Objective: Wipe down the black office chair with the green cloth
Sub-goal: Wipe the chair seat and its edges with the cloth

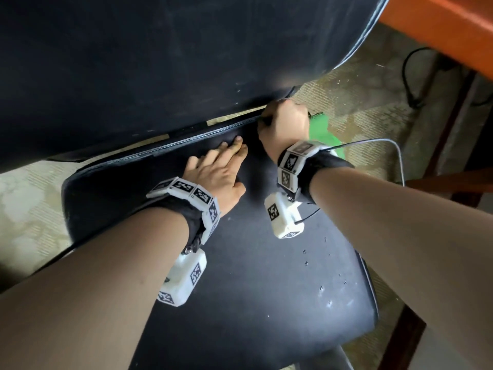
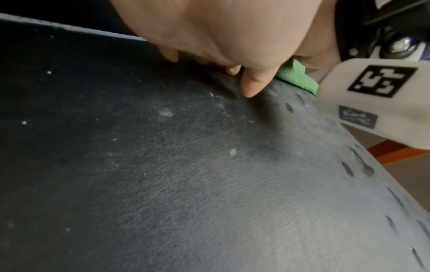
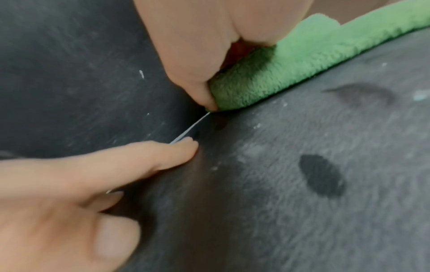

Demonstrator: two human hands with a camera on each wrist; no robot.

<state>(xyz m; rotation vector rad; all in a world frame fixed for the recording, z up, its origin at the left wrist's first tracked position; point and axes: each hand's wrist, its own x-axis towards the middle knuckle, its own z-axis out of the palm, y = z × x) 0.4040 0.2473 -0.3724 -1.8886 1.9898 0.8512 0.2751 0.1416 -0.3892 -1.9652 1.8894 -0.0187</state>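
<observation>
Forearms reach over the black office chair (image 1: 240,289). Left hand (image 1: 216,172) lies flat, fingers (image 1: 234,145) straight on the seat's rear edge. Right hand (image 1: 284,121), fingers curled, pinches the green cloth (image 3: 291,73) into the seat-back gap.

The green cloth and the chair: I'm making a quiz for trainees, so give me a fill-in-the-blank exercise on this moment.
1. The right hand grips a cloth coloured ____.
2. The left hand rests flat on the chair's ____.
3. The cloth is pushed at the gap between seat and ____.

Missing: green; seat; backrest
</observation>
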